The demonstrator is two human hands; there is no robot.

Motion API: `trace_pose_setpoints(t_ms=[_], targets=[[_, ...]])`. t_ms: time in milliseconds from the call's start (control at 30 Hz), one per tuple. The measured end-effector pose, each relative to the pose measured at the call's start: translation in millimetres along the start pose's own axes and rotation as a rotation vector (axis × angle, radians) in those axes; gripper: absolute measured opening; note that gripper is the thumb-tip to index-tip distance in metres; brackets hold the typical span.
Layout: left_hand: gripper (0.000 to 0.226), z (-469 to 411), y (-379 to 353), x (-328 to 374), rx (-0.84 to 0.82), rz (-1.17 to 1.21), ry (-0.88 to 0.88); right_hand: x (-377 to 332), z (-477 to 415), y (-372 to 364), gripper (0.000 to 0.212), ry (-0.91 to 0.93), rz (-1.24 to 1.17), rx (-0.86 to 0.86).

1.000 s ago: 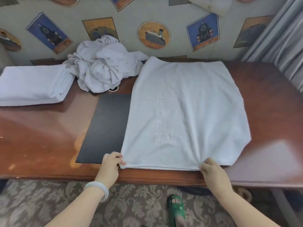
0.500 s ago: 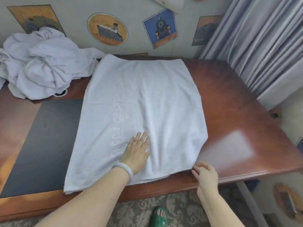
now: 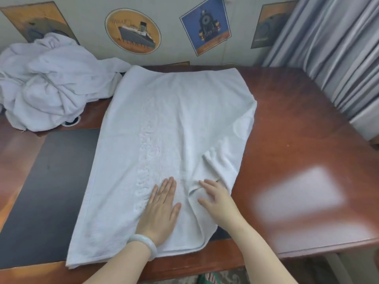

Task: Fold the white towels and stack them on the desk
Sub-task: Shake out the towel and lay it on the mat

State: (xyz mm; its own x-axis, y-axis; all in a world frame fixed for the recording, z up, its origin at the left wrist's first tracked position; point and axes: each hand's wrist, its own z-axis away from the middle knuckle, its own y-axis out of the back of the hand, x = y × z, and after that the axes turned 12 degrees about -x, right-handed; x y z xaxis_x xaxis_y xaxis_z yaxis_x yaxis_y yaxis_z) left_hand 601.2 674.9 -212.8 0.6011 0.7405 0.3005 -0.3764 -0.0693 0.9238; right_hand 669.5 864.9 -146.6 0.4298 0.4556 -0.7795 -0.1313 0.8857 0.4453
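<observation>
The head view shows one white towel (image 3: pixel 174 130) spread out on the desk (image 3: pixel 297 140). Part of it lies over a black mat (image 3: pixel 51 191).

The left hand (image 3: pixel 162 210) lies flat on the towel near its front edge. Its fingers are straight and close together, and they hold nothing. It looks like it presses the cloth down so the towel will not slide.

The right hand (image 3: pixel 217 199) sits just beside it. It rests on a flap of the towel's right side that is turned in over the middle. Its fingers are spread and loose, not curled round the cloth. It seems to be pushing the flap across to make a fold. The flap is bumpy and wrinkled, so the fold is likely only just begun.

At the back left is a pile (image 3: pixel 47 83) of crumpled white towels, right up against the flat towel's far corner. They probably wait their turn. How many are in the pile cannot be told.

Counting: two hands, one flat towel, one pile, one mat, and one bracelet (image 3: pixel 143 244) on the left wrist. No folded stack shows here.
</observation>
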Motion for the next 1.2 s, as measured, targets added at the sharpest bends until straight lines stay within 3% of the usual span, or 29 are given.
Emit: trace_pose_setpoints(t_ms=[133, 233, 333, 433, 500, 567, 633, 733, 867, 900, 1067, 1133, 1200], targets=[[0.060, -2, -3, -2, 0.044, -0.007, 0.012, 10, 13, 11, 0.033, 0.008, -0.315, 0.387], [0.060, -2, -6, -2, 0.027, -0.055, 0.033, 13, 6, 22, 0.026, -0.009, -0.106, 0.537], [0.060, -4, -6, -2, 0.024, -0.083, 0.042, 11, -16, 22, 0.046, -0.069, 0.347, 0.363], [0.060, -3, -8, -2, 0.018, -0.105, 0.054, 10, -32, 25, 0.063, -0.213, 0.625, 0.440], [0.060, -4, -9, -3, 0.031, -0.108, 0.058, 16, -35, 39, 0.053, -0.281, 0.471, 0.516], [0.060, -5, -10, -3, 0.040, -0.108, 0.052, 27, -23, 61, 0.027, -0.266, 0.176, 0.591], [0.060, -5, -11, -3, 0.046, -0.102, 0.045, 40, 5, 87, 0.011, -0.262, 0.038, 0.679], [0.061, -4, -13, -3, 0.059, -0.118, 0.037, 49, 60, 112, 0.011, -0.261, -0.013, 0.782], [0.062, -4, -13, -4, 0.065, -0.132, 0.024, 65, 96, 109, 0.019, -0.407, 0.294, 0.804], [0.062, -4, -12, -4, 0.066, -0.135, 0.025, 76, 96, 105, 0.022, -0.453, 0.268, 0.791], [0.063, -5, -12, -3, 0.066, -0.137, 0.031, 92, 75, 98, 0.026, -0.446, -0.565, 0.722], [0.064, -5, -12, -4, 0.064, -0.141, 0.034, 86, 68, 105, 0.028, -0.384, -0.626, 0.654], [0.065, -5, -12, -5, 0.062, -0.145, 0.033, 75, 75, 116, 0.025, -0.342, -0.508, 0.627]])
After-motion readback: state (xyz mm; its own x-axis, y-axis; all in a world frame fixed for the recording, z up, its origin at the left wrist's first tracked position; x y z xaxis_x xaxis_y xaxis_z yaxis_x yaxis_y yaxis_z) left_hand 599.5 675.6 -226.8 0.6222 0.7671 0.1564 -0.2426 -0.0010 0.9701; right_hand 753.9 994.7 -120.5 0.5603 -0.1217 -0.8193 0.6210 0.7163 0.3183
